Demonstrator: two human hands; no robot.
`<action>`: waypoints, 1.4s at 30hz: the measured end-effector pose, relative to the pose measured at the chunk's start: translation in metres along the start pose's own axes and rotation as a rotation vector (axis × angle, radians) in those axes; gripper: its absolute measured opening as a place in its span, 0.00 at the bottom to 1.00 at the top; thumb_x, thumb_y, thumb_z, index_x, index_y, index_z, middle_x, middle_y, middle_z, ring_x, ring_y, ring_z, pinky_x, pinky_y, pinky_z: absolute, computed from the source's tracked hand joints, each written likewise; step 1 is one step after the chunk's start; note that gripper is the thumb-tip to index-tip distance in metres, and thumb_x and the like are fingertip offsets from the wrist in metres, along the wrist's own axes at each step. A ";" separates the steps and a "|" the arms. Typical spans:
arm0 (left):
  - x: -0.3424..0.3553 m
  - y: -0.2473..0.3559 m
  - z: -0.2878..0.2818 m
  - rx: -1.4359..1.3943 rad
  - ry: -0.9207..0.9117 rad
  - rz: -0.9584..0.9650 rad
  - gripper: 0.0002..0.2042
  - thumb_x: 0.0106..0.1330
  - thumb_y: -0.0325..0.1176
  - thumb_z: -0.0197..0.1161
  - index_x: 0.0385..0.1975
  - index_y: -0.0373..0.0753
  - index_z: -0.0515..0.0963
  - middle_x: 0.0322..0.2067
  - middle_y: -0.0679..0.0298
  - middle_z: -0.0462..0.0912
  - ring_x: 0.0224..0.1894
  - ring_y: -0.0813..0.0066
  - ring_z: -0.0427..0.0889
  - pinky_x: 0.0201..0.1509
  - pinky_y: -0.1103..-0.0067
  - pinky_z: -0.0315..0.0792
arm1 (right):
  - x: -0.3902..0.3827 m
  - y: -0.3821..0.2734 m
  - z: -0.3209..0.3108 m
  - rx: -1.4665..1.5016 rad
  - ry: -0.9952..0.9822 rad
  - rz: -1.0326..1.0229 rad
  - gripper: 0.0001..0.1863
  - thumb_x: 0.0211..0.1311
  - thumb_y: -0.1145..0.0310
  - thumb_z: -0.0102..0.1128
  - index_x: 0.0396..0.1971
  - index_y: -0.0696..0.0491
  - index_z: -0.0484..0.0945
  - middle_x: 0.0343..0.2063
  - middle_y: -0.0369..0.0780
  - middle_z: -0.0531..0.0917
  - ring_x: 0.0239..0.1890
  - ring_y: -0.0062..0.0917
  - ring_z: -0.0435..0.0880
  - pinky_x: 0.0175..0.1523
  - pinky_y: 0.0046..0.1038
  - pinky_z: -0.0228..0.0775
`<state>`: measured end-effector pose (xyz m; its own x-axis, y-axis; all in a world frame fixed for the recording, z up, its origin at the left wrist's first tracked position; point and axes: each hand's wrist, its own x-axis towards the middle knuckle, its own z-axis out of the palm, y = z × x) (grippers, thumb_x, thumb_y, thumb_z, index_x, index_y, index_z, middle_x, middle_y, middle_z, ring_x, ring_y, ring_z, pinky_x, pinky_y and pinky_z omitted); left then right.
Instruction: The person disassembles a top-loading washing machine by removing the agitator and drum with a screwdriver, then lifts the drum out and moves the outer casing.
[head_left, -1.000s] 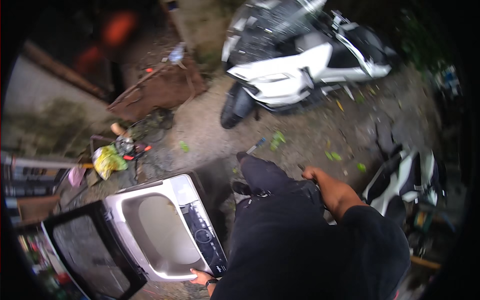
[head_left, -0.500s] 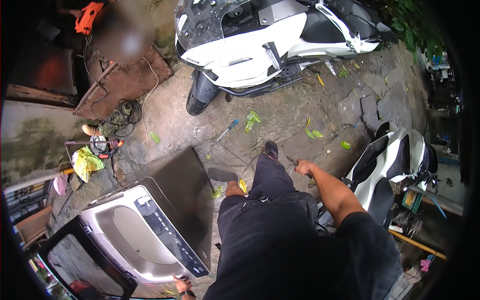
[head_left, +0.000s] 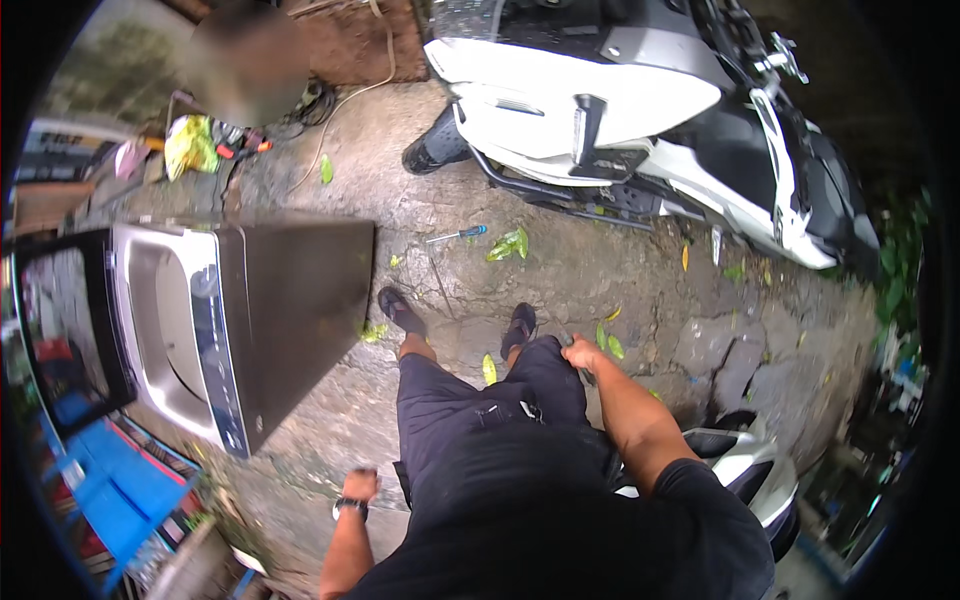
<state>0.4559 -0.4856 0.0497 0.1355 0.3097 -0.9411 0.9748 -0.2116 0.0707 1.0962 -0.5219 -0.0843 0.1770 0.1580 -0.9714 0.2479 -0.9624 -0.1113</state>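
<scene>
My left hand, a dark watch on its wrist, hangs over the ground with fingers curled in and nothing visible in them. It is apart from the grey top-loading washing machine, whose lid stands raised. By my right thigh, my right hand is closed around a dark hand tool; most of it is hidden, so I cannot make out its exact kind. A screwdriver with a blue handle lies on the concrete in front of my feet.
A white motor scooter stands ahead, and another white scooter is close at my right. A blurred person is at the far left, near a yellow bag and a cable. Blue furniture stands at the lower left.
My left hand has come off the washing machine's rim and is now apart from it. My right hand has drawn in to my thigh. My view and feet have shifted.
</scene>
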 end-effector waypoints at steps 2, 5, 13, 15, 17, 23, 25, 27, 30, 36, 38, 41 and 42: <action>0.029 0.109 -0.031 -0.567 0.386 -0.304 0.16 0.67 0.44 0.59 0.44 0.40 0.84 0.38 0.46 0.87 0.45 0.43 0.85 0.51 0.58 0.78 | 0.024 0.025 -0.018 -0.426 0.065 -0.001 0.41 0.59 0.60 0.57 0.71 0.62 0.60 0.64 0.56 0.74 0.64 0.43 0.77 0.65 0.36 0.70; 0.029 0.205 -0.076 -0.788 0.729 -0.168 0.10 0.68 0.35 0.60 0.41 0.38 0.84 0.35 0.49 0.88 0.41 0.48 0.87 0.48 0.62 0.79 | 0.001 0.008 -0.044 -0.616 -0.018 -0.001 0.38 0.59 0.63 0.54 0.69 0.62 0.62 0.64 0.56 0.74 0.67 0.45 0.73 0.69 0.36 0.67; 0.164 0.263 0.000 -1.468 0.548 -0.023 0.06 0.66 0.28 0.65 0.39 0.34 0.83 0.30 0.63 0.88 0.32 0.78 0.85 0.40 0.79 0.78 | 0.042 -0.032 -0.070 -0.700 0.161 -0.043 0.38 0.62 0.57 0.57 0.69 0.61 0.62 0.62 0.56 0.76 0.65 0.47 0.75 0.69 0.37 0.67; 0.222 0.273 0.022 -1.467 0.378 -0.129 0.06 0.65 0.29 0.65 0.38 0.36 0.83 0.30 0.62 0.88 0.32 0.78 0.85 0.39 0.78 0.78 | 0.082 -0.065 -0.064 -0.690 0.240 -0.047 0.39 0.62 0.55 0.57 0.70 0.61 0.62 0.62 0.55 0.76 0.66 0.46 0.74 0.69 0.37 0.67; 0.295 0.277 0.061 -1.649 0.251 -0.110 0.04 0.67 0.28 0.65 0.37 0.36 0.83 0.25 0.66 0.83 0.25 0.81 0.80 0.30 0.81 0.74 | 0.127 -0.086 -0.051 -0.676 0.307 -0.041 0.40 0.62 0.52 0.58 0.70 0.60 0.62 0.62 0.55 0.76 0.66 0.46 0.74 0.70 0.38 0.66; 0.518 0.286 0.110 -1.679 0.412 -0.281 0.06 0.64 0.29 0.68 0.37 0.35 0.83 0.28 0.62 0.85 0.29 0.73 0.84 0.34 0.77 0.78 | 0.337 -0.231 0.004 -0.770 0.353 -0.435 0.24 0.62 0.61 0.58 0.58 0.51 0.73 0.57 0.52 0.80 0.60 0.50 0.77 0.65 0.44 0.69; 0.578 0.283 0.084 -1.397 0.547 -0.320 0.11 0.62 0.32 0.69 0.41 0.33 0.83 0.35 0.55 0.89 0.38 0.61 0.89 0.46 0.72 0.81 | 0.416 -0.274 0.018 -0.824 0.391 -0.591 0.21 0.61 0.63 0.61 0.53 0.52 0.75 0.50 0.54 0.82 0.54 0.53 0.79 0.59 0.48 0.72; 0.642 0.260 0.097 -1.164 0.466 -0.415 0.13 0.63 0.35 0.68 0.42 0.33 0.83 0.42 0.53 0.87 0.48 0.56 0.84 0.57 0.67 0.76 | 0.466 -0.339 0.052 -0.890 0.433 -0.719 0.21 0.60 0.62 0.66 0.51 0.51 0.74 0.43 0.55 0.84 0.49 0.55 0.81 0.54 0.51 0.74; 0.735 0.247 0.130 -1.063 0.660 -0.367 0.15 0.63 0.38 0.68 0.43 0.33 0.82 0.48 0.52 0.84 0.57 0.52 0.77 0.65 0.63 0.68 | 0.541 -0.410 0.086 -0.774 0.493 -0.836 0.19 0.61 0.61 0.66 0.47 0.52 0.73 0.41 0.55 0.84 0.47 0.57 0.82 0.53 0.51 0.75; 0.779 0.251 0.121 -1.021 0.709 -0.473 0.14 0.63 0.39 0.68 0.41 0.37 0.81 0.45 0.55 0.84 0.54 0.50 0.78 0.60 0.62 0.72 | 0.619 -0.456 0.126 -0.759 0.649 -0.800 0.22 0.60 0.63 0.66 0.51 0.55 0.73 0.46 0.53 0.84 0.53 0.49 0.82 0.58 0.46 0.74; 0.782 0.252 0.118 -0.981 0.705 -0.461 0.11 0.62 0.38 0.68 0.37 0.38 0.80 0.42 0.55 0.83 0.51 0.49 0.78 0.56 0.59 0.73 | 0.633 -0.455 0.123 -0.643 0.726 -0.819 0.22 0.60 0.64 0.66 0.52 0.54 0.72 0.46 0.53 0.84 0.51 0.51 0.83 0.57 0.47 0.74; 0.776 0.255 0.115 -0.948 0.762 -0.477 0.11 0.64 0.36 0.64 0.41 0.37 0.77 0.43 0.52 0.81 0.51 0.47 0.78 0.55 0.59 0.73 | 0.639 -0.451 0.120 -0.641 0.704 -0.822 0.24 0.60 0.65 0.66 0.54 0.53 0.71 0.48 0.52 0.83 0.53 0.50 0.82 0.58 0.47 0.74; 0.776 0.254 0.112 -0.948 0.764 -0.499 0.12 0.65 0.35 0.63 0.44 0.37 0.76 0.44 0.50 0.80 0.51 0.46 0.78 0.55 0.59 0.73 | 0.640 -0.453 0.118 -0.653 0.683 -0.799 0.24 0.60 0.65 0.66 0.54 0.53 0.71 0.47 0.52 0.83 0.53 0.50 0.82 0.58 0.47 0.73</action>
<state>0.7890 -0.4032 -0.6996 -0.5124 0.6740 -0.5321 0.6521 0.7086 0.2697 0.9846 -0.0114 -0.6801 0.1695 0.9216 -0.3491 0.9086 -0.2834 -0.3070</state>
